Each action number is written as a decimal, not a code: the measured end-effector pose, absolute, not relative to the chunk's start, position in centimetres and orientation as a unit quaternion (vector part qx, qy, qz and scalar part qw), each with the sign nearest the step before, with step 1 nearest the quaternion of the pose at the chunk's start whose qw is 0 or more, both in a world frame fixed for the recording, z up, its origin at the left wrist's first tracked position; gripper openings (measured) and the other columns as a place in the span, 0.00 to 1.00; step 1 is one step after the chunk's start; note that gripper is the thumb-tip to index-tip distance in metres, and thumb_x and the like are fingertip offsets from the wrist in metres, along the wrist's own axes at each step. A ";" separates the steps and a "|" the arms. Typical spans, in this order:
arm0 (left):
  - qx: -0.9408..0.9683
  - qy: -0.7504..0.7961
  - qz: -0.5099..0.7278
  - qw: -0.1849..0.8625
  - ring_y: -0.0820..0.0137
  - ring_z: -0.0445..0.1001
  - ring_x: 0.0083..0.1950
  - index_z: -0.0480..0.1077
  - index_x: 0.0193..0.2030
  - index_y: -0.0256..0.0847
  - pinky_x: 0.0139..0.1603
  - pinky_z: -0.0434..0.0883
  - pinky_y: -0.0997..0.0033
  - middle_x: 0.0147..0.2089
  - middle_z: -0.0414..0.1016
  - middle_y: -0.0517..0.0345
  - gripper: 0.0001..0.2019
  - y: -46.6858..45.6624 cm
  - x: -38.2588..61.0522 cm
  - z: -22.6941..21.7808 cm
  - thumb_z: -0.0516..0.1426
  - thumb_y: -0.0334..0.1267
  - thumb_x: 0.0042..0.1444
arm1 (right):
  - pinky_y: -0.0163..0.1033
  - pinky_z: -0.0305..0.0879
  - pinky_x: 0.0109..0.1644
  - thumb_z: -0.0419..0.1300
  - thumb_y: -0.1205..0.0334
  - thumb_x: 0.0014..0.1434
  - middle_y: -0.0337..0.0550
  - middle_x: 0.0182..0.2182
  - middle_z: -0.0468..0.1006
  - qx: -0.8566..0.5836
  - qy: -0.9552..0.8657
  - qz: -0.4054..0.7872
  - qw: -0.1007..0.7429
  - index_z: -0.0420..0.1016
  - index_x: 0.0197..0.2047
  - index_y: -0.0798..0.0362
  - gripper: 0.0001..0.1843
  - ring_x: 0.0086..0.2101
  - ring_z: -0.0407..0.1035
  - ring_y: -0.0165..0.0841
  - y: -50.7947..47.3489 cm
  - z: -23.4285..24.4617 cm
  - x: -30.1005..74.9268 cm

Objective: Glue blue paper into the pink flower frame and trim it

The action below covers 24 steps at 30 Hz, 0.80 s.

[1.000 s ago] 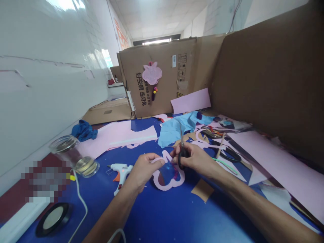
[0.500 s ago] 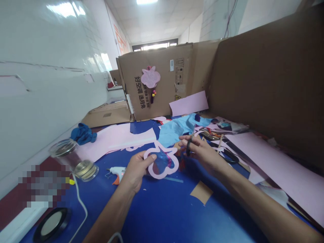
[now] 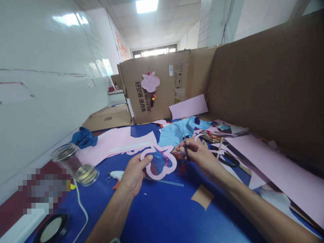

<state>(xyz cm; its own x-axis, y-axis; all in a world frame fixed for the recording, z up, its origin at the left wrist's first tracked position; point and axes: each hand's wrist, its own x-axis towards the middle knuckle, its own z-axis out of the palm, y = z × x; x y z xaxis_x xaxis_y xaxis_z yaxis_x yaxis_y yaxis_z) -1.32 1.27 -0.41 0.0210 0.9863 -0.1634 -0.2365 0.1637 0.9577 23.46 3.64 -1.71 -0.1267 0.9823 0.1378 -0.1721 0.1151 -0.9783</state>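
Observation:
My left hand (image 3: 134, 172) pinches the left edge of a pink flower-like paper frame (image 3: 172, 166), thumb on top. Shiny see-through film (image 3: 159, 162) fills the frame's opening. Reddish film also shows beyond its right edge. In my right hand (image 3: 202, 158) are small dark-handled scissors (image 3: 186, 151), blades pointing up and away, apart from the frame. Whether the blades are spread I cannot tell. A white-and-orange hot glue gun (image 3: 117, 175) lies just left of my left hand, partly hidden by it. A tan cardboard piece (image 3: 203, 197) rests below my right hand.
Pink sheets (image 3: 118, 140) and light blue cloth (image 3: 174, 131) lie behind my hands. On the left stand a glass jar (image 3: 86, 173) and a white cable (image 3: 82, 209). Larger black-handled scissors (image 3: 231, 161) sit among scraps at right. Cardboard walls (image 3: 162, 84) enclose the back and right.
The paper frame has shifted slightly left in my left hand. My right hand has moved a little left and lower, and the scissors stand more upright. The view has tilted slightly up.

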 end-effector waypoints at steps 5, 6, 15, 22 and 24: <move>0.467 0.468 0.456 0.596 0.72 0.69 0.23 0.78 0.32 0.38 0.30 0.70 0.71 0.24 0.74 0.59 0.15 1.1 -1.1 -1.0 0.72 0.47 0.49 | 0.39 0.68 0.38 0.77 0.49 0.51 0.41 0.34 0.82 -0.370 -0.532 0.555 0.521 0.75 0.38 0.49 0.20 0.36 0.75 0.36 2.9 -0.2 23.7; 0.482 0.466 0.444 0.595 0.73 0.68 0.23 0.78 0.31 0.38 0.29 0.68 0.71 0.23 0.73 0.59 0.15 1.0 -1.0 -1.1 0.71 0.47 0.50 | 0.40 0.69 0.38 0.78 0.49 0.50 0.42 0.36 0.83 -0.367 -0.540 0.561 0.509 0.74 0.37 0.49 0.21 0.36 0.75 0.36 2.8 0.0 23.7; 0.520 0.495 0.399 0.571 0.76 0.61 0.21 0.79 0.33 0.38 0.23 0.58 0.74 0.22 0.69 0.61 0.16 0.5 -0.4 -0.8 0.71 0.48 0.48 | 0.38 0.69 0.30 0.76 0.54 0.52 0.38 0.31 0.78 -0.368 -0.548 0.597 0.456 0.75 0.42 0.50 0.19 0.28 0.72 0.33 2.2 -0.5 22.9; 0.550 0.483 0.363 0.577 0.77 0.57 0.21 0.81 0.33 0.37 0.23 0.54 0.74 0.22 0.68 0.63 0.14 0.3 -0.3 -1.0 0.71 0.47 0.49 | 0.36 0.68 0.32 0.74 0.64 0.49 0.38 0.32 0.82 -0.353 -0.563 0.607 0.436 0.68 0.37 0.49 0.19 0.28 0.73 0.32 2.3 -1.3 22.4; 0.549 0.482 0.359 0.581 0.78 0.58 0.21 0.82 0.34 0.37 0.23 0.55 0.74 0.22 0.69 0.62 0.14 0.3 -0.2 -1.0 0.71 0.47 0.49 | 0.35 0.67 0.32 0.73 0.67 0.48 0.35 0.28 0.81 -0.362 -0.577 0.595 0.427 0.68 0.35 0.49 0.17 0.27 0.73 0.31 2.2 -1.4 22.3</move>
<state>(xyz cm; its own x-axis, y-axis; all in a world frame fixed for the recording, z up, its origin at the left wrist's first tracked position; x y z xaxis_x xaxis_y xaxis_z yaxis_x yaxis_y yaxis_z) -0.19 0.26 -1.04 0.2774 0.9465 -0.1651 0.1120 0.1388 0.9840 22.26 2.23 -1.42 -0.3721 0.9262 0.0616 -0.0903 0.0299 -0.9955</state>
